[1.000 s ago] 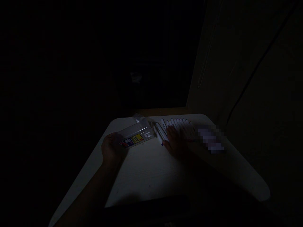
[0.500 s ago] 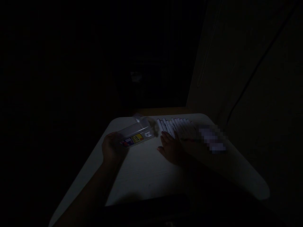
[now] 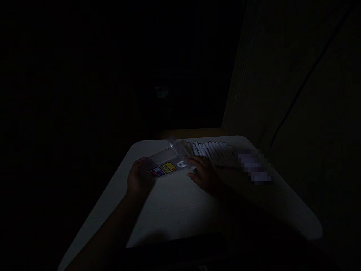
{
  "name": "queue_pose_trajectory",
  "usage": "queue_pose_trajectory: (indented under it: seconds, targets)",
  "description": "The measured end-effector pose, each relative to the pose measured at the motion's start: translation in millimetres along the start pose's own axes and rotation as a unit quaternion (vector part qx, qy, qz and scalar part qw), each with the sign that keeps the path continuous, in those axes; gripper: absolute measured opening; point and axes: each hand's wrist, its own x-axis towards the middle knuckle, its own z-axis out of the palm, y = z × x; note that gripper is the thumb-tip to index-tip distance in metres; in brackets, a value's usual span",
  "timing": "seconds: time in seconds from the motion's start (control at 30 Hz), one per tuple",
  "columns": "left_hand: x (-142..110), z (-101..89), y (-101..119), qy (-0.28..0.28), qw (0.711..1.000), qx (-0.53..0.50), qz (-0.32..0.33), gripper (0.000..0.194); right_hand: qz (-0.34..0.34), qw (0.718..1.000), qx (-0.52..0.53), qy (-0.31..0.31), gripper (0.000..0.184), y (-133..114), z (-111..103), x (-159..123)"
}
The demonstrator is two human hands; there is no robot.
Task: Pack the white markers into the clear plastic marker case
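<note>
In the dim head view, my left hand (image 3: 138, 177) is closed around the left end of a clear plastic case (image 3: 162, 154). The case is tilted above the table, its yellow and blue label facing me and a clear flap standing up at its far right end. My right hand (image 3: 204, 175) has its fingers and thumb closed about the case's right end; whether anything else is between them is too dark to tell. Just beyond that hand, several white markers (image 3: 216, 150) lie side by side in a row.
A white table (image 3: 166, 210) with rounded corners carries everything. A pixelated pale object (image 3: 255, 167) lies at its right side. Along the right wall (image 3: 296, 56) runs a dark cable (image 3: 307, 77). A dark shape (image 3: 180, 244) covers the table's near edge.
My left hand has shifted the case to the right and slightly away. My right hand has left the markers and closed on the case's right end.
</note>
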Motion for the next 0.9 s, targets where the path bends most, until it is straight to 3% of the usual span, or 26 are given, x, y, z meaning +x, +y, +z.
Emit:
queue_pose_trajectory:
  seconds: [0.13, 0.23, 0.4, 0.57, 0.67, 0.77, 0.9]
  targets:
    - [-9.6, 4.7, -0.1, -0.06, 0.997, 0.014, -0.04, 0.022, -0.023, 1.0, 0.003, 0.004, 0.021, -0.6, 7.1, 1.2]
    - [-15.5, 6.6, 1.5, -0.092, 0.994, 0.046, -0.036, 0.027, -0.003, 1.0, -0.025, 0.017, 0.019, -1.7, 5.8, 3.7]
    - [-6.3, -8.1, -12.6, -0.161, 0.98, 0.114, 0.038, 0.032, 0.027, 0.997, -0.065, 0.037, 0.027, -7.3, -11.9, 9.4]
    - [2.1, -21.5, -27.3, -0.276, 0.924, 0.232, 0.126, 0.072, 0.012, 0.998, -0.049, 0.043, 0.038, -1.0, -22.1, 18.5]
    - [-0.3, -17.3, -27.5, -0.268, 0.884, 0.329, 0.196, 0.086, -0.018, 0.998, -0.023, 0.057, 0.039, 4.8, -19.1, 23.4]
    - [-1.2, -12.6, -27.4, -0.242, 0.861, 0.378, 0.24, 0.085, -0.066, 0.996, -0.007, 0.053, 0.042, 2.4, -17.6, 26.0]
    - [0.9, -11.6, -28.6, -0.219, 0.851, 0.431, 0.207, 0.08, -0.109, 0.991, 0.005, 0.073, 0.051, -2.6, -20.6, 24.1]
